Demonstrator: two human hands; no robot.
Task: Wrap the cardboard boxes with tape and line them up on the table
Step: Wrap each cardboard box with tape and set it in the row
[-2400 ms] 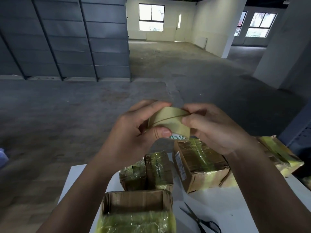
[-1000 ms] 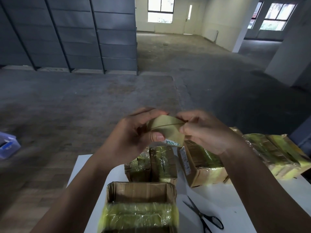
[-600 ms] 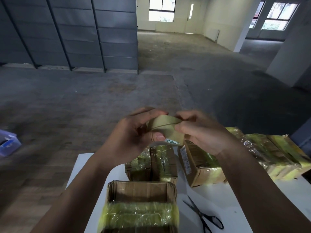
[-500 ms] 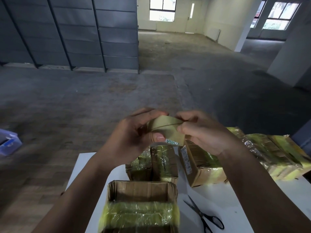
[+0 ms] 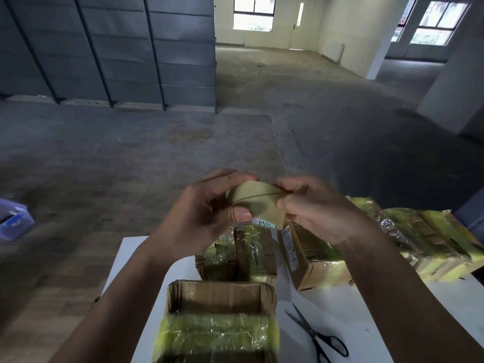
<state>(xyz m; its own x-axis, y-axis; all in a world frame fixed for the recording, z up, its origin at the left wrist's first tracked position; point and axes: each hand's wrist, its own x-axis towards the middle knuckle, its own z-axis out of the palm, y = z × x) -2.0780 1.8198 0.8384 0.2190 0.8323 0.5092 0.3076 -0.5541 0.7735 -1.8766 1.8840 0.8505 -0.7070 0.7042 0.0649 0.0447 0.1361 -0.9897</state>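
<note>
While the left hand (image 5: 199, 221) curls round the tape roll (image 5: 258, 203), thumb pressed on its tan face and fingers hooked over the top, the right hand (image 5: 314, 213) pinches at the roll's right edge, fingertips bunched tight. This looks like a hunt for the loose end of the tape, with one hand steadying the roll so the other can pick at it. The roll is held up in the air above the counter (image 5: 131, 258), close to the eyes, probably because a thin film edge is hard to find. Its outer layer is smooth and matt, and a dark line crosses it. A white strip of its edge with printed green letters shows below the thumb. Directly beneath sits the nearest box (image 5: 217, 328), its brown corrugated top open and its front banded in crinkled, glossy yellowish tape, so it seems only partly wrapped. Beyond it two small boxes (image 5: 235, 258) stand touching, fully taped and shiny. A tilted box (image 5: 311, 260) with a white label leans to their right, and a row of wrapped boxes (image 5: 424, 239) runs off toward the right edge. Black-handled scissors (image 5: 318, 336) lie on the white counter just right of the nearest box, within reach for cutting. A blue bin (image 5: 13, 218) rests on the grey floor well apart.
</note>
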